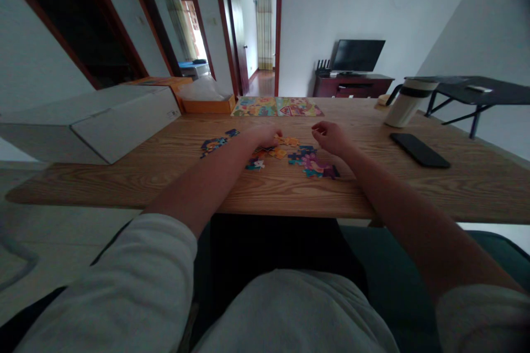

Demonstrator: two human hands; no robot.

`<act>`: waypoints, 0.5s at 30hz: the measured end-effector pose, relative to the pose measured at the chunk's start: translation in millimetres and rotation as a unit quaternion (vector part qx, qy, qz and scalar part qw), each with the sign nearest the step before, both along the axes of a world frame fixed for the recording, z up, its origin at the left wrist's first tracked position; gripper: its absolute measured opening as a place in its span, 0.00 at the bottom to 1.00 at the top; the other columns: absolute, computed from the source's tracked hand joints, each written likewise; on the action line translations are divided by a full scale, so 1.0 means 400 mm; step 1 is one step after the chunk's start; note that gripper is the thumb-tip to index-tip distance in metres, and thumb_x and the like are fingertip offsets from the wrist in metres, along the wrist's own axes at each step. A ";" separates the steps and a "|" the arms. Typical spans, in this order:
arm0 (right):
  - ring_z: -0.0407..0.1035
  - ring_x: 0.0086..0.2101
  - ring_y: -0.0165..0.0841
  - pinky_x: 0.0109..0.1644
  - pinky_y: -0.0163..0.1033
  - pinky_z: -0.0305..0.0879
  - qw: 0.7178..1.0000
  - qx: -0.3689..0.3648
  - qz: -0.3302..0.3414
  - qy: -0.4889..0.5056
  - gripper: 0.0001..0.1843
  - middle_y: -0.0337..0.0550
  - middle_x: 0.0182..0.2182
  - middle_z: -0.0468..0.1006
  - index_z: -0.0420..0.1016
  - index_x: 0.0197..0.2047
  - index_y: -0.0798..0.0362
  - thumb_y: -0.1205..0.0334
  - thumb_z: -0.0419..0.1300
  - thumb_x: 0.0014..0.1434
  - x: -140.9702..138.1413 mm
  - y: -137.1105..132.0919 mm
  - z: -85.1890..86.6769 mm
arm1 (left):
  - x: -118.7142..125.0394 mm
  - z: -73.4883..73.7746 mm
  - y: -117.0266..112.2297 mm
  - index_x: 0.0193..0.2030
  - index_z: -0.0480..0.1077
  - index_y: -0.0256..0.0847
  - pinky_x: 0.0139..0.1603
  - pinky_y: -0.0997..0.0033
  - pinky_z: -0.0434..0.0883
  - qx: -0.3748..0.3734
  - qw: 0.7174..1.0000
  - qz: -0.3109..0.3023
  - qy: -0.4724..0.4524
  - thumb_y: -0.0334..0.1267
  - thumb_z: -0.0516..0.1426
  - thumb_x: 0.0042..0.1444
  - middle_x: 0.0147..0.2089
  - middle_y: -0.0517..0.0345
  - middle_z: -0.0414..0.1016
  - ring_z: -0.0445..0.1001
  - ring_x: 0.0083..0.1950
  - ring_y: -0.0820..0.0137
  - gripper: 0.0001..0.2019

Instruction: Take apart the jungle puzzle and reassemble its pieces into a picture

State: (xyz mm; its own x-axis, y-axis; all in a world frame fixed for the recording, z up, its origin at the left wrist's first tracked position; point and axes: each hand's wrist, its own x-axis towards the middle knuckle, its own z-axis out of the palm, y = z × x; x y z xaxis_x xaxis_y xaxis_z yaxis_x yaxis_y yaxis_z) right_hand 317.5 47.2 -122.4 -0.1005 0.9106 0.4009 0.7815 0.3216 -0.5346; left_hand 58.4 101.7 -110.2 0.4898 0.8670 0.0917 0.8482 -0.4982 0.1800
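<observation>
The left hand (265,135) and right hand (331,138) rest apart over the wooden desk (265,193), with a narrow gap between them. The left hand's fingers come down over a loose scatter of orange jigsaw pieces (271,151); in this dim view it is hard to say whether they touch or hold one. The right hand is loosely curled, holding nothing that shows, just above a joined patch of purple and teal jigsaw pieces (310,162). Left of the left hand lies a joined strip of blue and orange jigsaw pieces (213,145). Beyond the hands, two colourful picture sheets (277,106) lie flat. Further left are a white cardboard box (124,121) and an orange box (209,103). Right of the right hand, a black smartphone (419,150) lies near a white tumbler (409,103).
</observation>
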 end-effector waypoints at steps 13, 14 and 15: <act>0.74 0.30 0.36 0.36 0.40 0.69 0.999 0.014 -0.004 0.031 0.15 0.51 0.35 0.84 0.82 0.47 0.57 0.62 0.59 0.60 0.032 -0.009 0.021 | 0.002 0.026 -0.021 0.55 0.77 0.41 0.53 0.66 0.68 0.063 0.997 0.004 -0.033 0.28 0.63 0.49 0.44 0.50 0.82 0.77 0.50 0.58 0.24; 0.73 0.29 0.36 0.35 0.40 0.69 0.999 0.008 0.004 0.032 0.15 0.51 0.34 0.84 0.82 0.47 0.57 0.62 0.59 0.60 0.032 -0.009 0.020 | -0.009 0.028 -0.017 0.51 0.79 0.41 0.52 0.66 0.69 0.063 0.996 0.016 -0.069 0.28 0.63 0.49 0.42 0.51 0.82 0.78 0.47 0.59 0.21; 0.73 0.29 0.35 0.34 0.40 0.69 0.999 0.000 0.015 0.030 0.15 0.51 0.34 0.84 0.82 0.47 0.57 0.62 0.59 0.60 0.032 -0.008 0.019 | -0.020 0.030 -0.012 0.47 0.79 0.41 0.50 0.65 0.70 0.056 0.992 0.030 -0.109 0.27 0.64 0.48 0.40 0.50 0.82 0.79 0.45 0.59 0.18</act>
State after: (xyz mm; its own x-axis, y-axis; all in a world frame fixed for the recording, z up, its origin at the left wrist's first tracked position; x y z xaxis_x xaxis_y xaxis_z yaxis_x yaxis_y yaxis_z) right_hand 330.2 43.8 -114.9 -0.1038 0.9074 0.4073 0.7379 0.3448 -0.5801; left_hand 50.3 96.7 -98.3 0.3961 0.8720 0.2876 0.8240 -0.4758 0.3076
